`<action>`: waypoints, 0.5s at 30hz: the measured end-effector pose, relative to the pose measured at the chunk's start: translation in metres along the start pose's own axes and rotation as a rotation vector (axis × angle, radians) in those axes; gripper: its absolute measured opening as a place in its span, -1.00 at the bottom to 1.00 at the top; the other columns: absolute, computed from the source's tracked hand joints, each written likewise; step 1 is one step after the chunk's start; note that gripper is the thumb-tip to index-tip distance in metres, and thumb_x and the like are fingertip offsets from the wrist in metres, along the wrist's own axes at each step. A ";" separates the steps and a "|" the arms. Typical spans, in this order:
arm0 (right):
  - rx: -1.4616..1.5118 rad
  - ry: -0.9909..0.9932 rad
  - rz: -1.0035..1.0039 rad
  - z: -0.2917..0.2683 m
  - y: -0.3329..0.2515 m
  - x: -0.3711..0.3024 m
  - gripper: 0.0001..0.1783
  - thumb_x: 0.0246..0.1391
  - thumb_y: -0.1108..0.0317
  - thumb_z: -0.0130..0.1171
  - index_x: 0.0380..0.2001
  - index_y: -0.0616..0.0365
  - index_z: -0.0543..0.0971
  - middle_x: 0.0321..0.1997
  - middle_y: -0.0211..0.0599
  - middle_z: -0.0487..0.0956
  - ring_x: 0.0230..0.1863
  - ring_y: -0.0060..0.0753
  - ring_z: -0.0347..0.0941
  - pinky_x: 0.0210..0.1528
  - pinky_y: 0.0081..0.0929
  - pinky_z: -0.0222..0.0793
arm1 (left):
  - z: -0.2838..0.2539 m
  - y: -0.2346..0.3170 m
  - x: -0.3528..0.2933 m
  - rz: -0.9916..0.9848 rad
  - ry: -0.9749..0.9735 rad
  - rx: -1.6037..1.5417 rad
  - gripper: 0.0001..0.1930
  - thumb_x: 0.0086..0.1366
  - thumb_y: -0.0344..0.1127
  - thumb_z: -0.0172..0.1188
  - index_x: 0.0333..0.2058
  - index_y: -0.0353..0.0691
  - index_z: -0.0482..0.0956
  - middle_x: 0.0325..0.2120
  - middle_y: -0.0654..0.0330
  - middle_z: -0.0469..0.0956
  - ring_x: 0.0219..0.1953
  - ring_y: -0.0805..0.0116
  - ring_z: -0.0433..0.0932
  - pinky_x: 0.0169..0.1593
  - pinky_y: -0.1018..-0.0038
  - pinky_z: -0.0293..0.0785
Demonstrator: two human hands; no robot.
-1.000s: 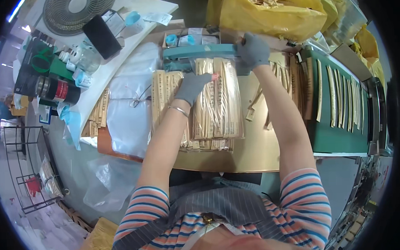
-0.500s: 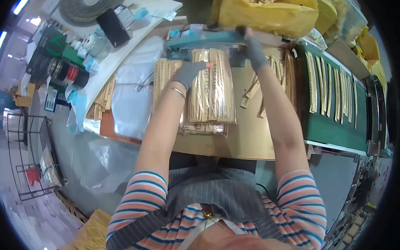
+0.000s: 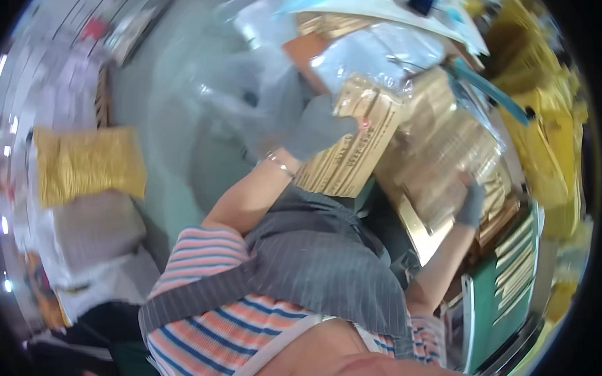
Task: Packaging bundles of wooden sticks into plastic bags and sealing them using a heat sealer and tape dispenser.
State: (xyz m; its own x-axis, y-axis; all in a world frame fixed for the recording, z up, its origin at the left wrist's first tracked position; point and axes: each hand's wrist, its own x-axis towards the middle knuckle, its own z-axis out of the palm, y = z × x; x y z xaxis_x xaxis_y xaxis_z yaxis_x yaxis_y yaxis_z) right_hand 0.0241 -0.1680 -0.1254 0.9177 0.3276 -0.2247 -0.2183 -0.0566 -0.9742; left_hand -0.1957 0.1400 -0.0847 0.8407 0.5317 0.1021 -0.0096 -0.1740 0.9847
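My left hand [image 3: 322, 129], in a grey glove with bare fingertips, is closed on the upper left side of a flat pack of paper-wrapped sticks [image 3: 369, 149] in clear film. The pack is tilted, off the table and above my lap. My right hand [image 3: 473, 205], gloved alike, is over the right part of the table, beside more packs of wrapped sticks [image 3: 449, 150]. Its fingers are blurred, so whether it grips or only touches a pack does not show. Behind those packs rises a teal lever [image 3: 490, 92] with a dark end, out of both hands.
Clear bags [image 3: 382, 52] lie at the table's far side. A large yellow bag [image 3: 546, 173] stands at the right, near a green belt [image 3: 510, 280] bearing several wrapped sticks. To my left, a yellow package [image 3: 91, 165] rests on a whitish bundle [image 3: 97, 228].
My view has swung left. My left hand has carried a pack off the table toward my left. My right hand has let go of the teal lever and come down toward the packs.
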 end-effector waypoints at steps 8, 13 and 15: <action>0.354 -0.498 0.245 0.142 0.059 -0.080 -0.14 -0.28 0.19 0.34 0.11 0.35 0.25 -0.13 -0.13 0.49 -0.22 -0.29 0.48 -0.09 -0.38 0.45 | -0.007 -0.049 0.001 -0.023 0.229 -0.164 -0.66 0.27 -0.19 0.04 -0.11 -0.32 0.51 -0.14 0.19 0.51 -0.08 0.29 0.42 0.05 0.38 0.30; 0.107 -0.790 -0.233 0.332 -0.110 -0.109 -0.37 -0.14 0.48 0.15 0.08 0.37 0.28 -0.09 -0.05 0.50 -0.14 -0.29 0.51 -0.10 -0.44 0.45 | -0.278 -0.076 -0.030 0.097 0.853 1.516 -0.43 0.20 0.21 -0.01 -0.54 -0.28 0.53 -0.67 0.18 0.52 -0.64 0.20 0.44 -0.41 0.27 0.40; 0.028 -0.988 -0.392 0.404 -0.120 -0.095 -0.36 -0.19 0.42 0.25 0.03 0.34 0.33 -0.15 -0.12 0.53 -0.19 -0.33 0.52 -0.18 -0.47 0.46 | -0.332 -0.172 -0.053 -0.024 0.922 1.030 -0.59 0.13 -0.05 0.19 -0.20 -0.28 0.58 -0.60 0.03 0.52 -0.45 0.14 0.50 -0.23 0.26 0.40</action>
State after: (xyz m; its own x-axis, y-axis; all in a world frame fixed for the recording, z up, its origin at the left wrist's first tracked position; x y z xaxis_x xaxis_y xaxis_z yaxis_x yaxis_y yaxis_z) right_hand -0.1712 0.1888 0.0205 0.2512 0.9397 0.2322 0.0150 0.2361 -0.9716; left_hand -0.4180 0.4172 -0.2128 0.1727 0.8239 0.5398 0.7396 -0.4704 0.4814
